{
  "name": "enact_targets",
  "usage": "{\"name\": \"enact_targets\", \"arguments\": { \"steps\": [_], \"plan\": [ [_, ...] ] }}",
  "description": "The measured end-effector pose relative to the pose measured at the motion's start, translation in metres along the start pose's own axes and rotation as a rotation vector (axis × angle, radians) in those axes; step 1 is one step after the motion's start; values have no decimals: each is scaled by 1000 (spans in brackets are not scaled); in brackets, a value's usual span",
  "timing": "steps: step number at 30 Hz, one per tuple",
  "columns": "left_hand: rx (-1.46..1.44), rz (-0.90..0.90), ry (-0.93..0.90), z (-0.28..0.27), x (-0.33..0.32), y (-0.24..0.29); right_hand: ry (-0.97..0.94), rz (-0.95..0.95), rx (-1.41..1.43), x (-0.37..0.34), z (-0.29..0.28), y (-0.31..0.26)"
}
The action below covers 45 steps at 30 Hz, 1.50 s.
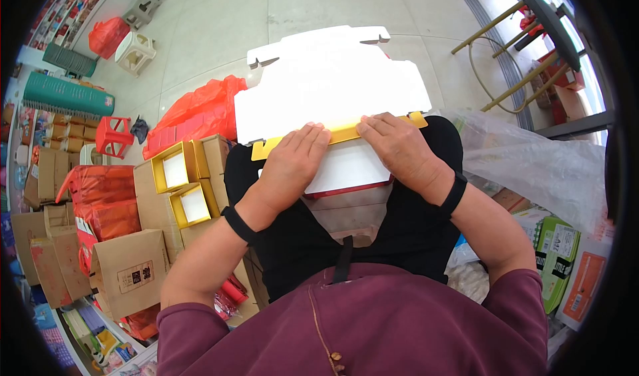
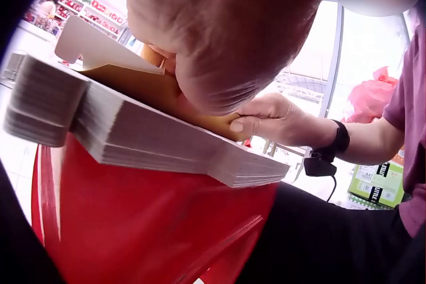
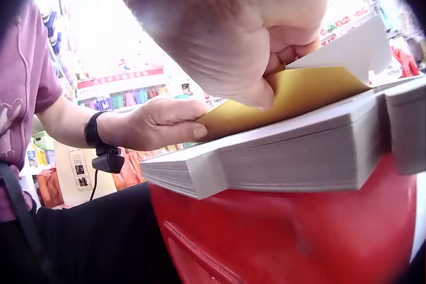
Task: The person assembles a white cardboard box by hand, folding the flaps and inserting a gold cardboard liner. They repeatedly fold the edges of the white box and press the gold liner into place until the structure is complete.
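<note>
A stack of flat white box blanks, die-cut with tabs and slots, lies across the person's lap area. Its layered edges show in the left wrist view, above a glossy red surface. Along the near side, the top blank's flap is folded upward, its gold face toward the body. My left hand pinches this flap left of its middle, fingers over the far side. My right hand pinches it farther right, with the thumb on the gold face.
To the left, gold open box trays sit on a brown carton. A red plastic bag lies beside the blanks. Brown cardboard boxes stand nearer. Clear plastic sheeting and a green package are at right, beyond a tall stool.
</note>
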<state>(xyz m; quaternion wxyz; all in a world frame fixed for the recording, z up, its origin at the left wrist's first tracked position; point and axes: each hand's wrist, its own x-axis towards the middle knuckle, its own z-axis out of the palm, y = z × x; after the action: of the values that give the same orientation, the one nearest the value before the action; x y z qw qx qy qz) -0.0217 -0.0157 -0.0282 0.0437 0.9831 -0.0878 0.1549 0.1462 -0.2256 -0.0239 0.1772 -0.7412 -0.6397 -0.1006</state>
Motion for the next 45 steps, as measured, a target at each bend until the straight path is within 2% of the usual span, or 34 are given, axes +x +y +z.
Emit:
{"name": "enact_targets", "arguments": {
  "steps": [5, 10, 14, 20, 23, 24, 28, 31, 32, 33, 35, 36, 41, 45],
  "plan": [
    [-49, -36, 62, 0, -3, -3, 16, 10, 34, 0, -1, 1],
    [-108, -18, 46, -14, -7, 3, -46, 54, 118, -6, -14, -8],
    [-144, -33, 42, -20, -10, 8, -27, 79, 181, -12, -17, -8],
    [-257, -248, -79, -22, 6, -11, -62, 222, 277, 9, -11, 8],
    [-213, -282, -66, -16, 14, -22, -65, 240, 267, 20, -7, 14],
    [-181, -334, -129, -14, 17, -24, -61, 230, 213, 21, -5, 16],
    [-71, -354, -102, -2, 22, -24, -35, 203, 34, 19, 4, 19],
    [11, -109, -82, -9, 20, -7, 90, 119, 55, 11, 15, 9],
    [-54, -132, -96, -3, 17, 0, 145, 77, 82, 6, 18, 1],
    [-104, -135, -90, 0, 13, 6, -8, 72, 184, 0, 20, -10],
    [-50, -149, -97, 8, 4, 23, 37, 68, 232, -10, 30, -39],
    [-35, -157, -116, 9, -1, 27, -9, 81, 200, -15, 29, -44],
    [-54, -230, -209, 2, -15, 32, -46, 116, 239, -22, 23, -38],
    [-50, -265, -208, -6, -30, 25, -84, 160, 170, -35, 12, -20]
  ]
}}
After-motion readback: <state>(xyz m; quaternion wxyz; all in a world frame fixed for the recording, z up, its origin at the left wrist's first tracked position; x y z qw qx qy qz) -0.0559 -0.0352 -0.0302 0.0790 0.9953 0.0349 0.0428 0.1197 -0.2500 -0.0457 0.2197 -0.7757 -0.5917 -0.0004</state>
